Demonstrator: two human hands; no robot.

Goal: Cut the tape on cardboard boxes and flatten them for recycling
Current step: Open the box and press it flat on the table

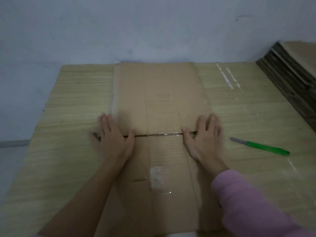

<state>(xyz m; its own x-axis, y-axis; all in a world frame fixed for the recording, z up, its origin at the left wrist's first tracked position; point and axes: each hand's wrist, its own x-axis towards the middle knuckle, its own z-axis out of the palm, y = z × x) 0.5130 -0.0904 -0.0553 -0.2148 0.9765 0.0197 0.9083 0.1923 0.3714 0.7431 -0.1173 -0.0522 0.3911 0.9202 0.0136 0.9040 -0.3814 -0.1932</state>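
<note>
A flattened brown cardboard box lies lengthwise down the middle of the wooden table. A seam with shiny clear tape crosses it at mid-length. My left hand presses flat on the box's left edge at that seam, fingers straight and spread. On the right edge at the same seam, my right hand presses down, also flat. A green-handled knife lies on the table to the right of my right hand, apart from it. A torn tape patch shows on the near half of the box.
A stack of flattened cardboard is piled at the back right of the table. A pale wall runs behind the table's far edge. White scuff marks streak the tabletop at right.
</note>
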